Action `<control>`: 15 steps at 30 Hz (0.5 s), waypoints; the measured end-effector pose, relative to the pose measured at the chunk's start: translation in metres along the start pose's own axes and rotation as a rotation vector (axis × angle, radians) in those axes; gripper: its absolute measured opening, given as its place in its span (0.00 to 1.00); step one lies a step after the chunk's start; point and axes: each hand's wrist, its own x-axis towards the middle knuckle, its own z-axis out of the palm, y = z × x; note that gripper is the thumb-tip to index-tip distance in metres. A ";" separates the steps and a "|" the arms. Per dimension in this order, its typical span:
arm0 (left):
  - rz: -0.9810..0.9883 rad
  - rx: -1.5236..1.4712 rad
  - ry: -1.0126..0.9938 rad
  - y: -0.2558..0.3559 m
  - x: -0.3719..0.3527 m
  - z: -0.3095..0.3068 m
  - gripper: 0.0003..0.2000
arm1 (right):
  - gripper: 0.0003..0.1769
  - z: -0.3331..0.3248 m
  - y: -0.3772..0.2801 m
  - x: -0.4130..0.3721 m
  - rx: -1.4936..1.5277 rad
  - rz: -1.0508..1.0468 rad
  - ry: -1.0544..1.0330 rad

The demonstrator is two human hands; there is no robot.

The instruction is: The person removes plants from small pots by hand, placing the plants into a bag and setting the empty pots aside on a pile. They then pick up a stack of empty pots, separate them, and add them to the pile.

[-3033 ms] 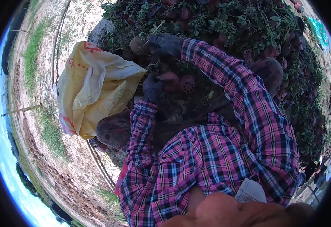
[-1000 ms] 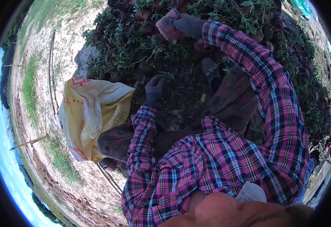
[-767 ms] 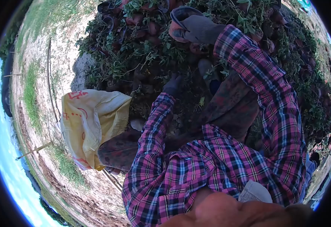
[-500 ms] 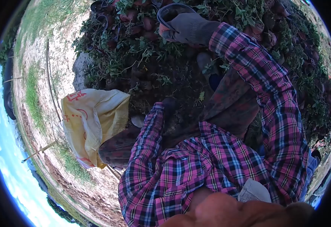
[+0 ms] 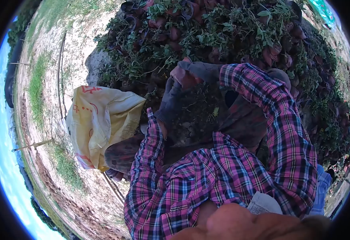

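Observation:
Both my hands wear dark grey gloves and meet over the dark soil in the middle of the view. My right hand (image 5: 201, 71) comes in from the right, its fingers closed around a small reddish-brown, pot-like piece (image 5: 186, 79). From below, my left hand (image 5: 171, 100) reaches up to the same piece, with its fingertips against it; the piece partly hides how they close. Just beyond the hands lies a heap of reddish-brown, cup-shaped pieces (image 5: 174, 34) tangled with leafy green plants (image 5: 223, 36).
A yellowish-white sack (image 5: 99, 116) with red print stands by my left leg (image 5: 125, 154), its mouth facing the heap. Pale dry ground (image 5: 77, 52) with grass tufts (image 5: 37, 88), a long thin stick (image 5: 61, 60) and a wooden stake (image 5: 35, 145) lies to the left.
My right hand, which held a dark round-rimmed cup-like piece out over the heap, has come back toward my body. My left hand has risen to meet it at the reddish piece.

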 end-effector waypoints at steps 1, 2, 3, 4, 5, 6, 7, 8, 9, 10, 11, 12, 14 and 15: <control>0.137 0.110 -0.005 0.005 -0.007 0.000 0.35 | 0.34 -0.008 0.060 0.055 0.195 -0.045 -0.123; 0.114 -0.033 0.009 0.014 -0.011 0.006 0.36 | 0.34 -0.007 0.057 0.050 0.230 -0.050 -0.130; 0.095 -0.175 0.026 0.024 -0.016 0.011 0.38 | 0.34 0.001 0.052 0.037 0.265 -0.052 -0.139; 0.069 -0.133 0.030 0.025 -0.019 0.010 0.38 | 0.34 0.013 0.042 0.020 0.303 -0.051 -0.151; 0.043 -0.090 0.038 0.027 -0.023 0.007 0.39 | 0.34 0.026 0.013 -0.007 0.330 0.032 -0.071; 0.018 -0.048 0.047 0.028 -0.028 0.005 0.39 | 0.33 0.034 0.003 -0.017 0.206 0.073 -0.086; 0.046 0.044 0.184 0.018 -0.028 0.010 0.39 | 0.31 0.039 -0.006 -0.023 0.079 0.110 -0.097; 0.050 0.113 0.234 0.008 -0.027 0.005 0.38 | 0.30 0.044 -0.011 -0.026 -0.047 0.147 -0.105; 0.054 0.182 0.285 -0.004 -0.024 -0.003 0.38 | 0.27 0.049 0.023 -0.004 -0.027 -0.033 -0.145; 0.054 0.252 0.336 -0.001 -0.025 -0.001 0.38 | 0.27 0.052 0.017 -0.007 0.139 -0.085 -0.259; 0.119 0.304 0.393 -0.001 -0.029 0.002 0.36 | 0.27 0.057 0.011 -0.009 0.306 -0.138 -0.372; 0.103 0.382 0.443 0.004 -0.033 0.004 0.35 | 0.27 0.059 0.006 -0.011 0.474 -0.189 -0.481; 0.080 0.531 0.526 0.012 -0.035 0.010 0.35 | 0.27 0.042 0.025 0.007 0.366 -0.061 -0.221; 0.123 0.630 0.517 0.017 -0.037 0.014 0.32 | 0.27 0.040 0.028 0.014 0.373 -0.056 -0.101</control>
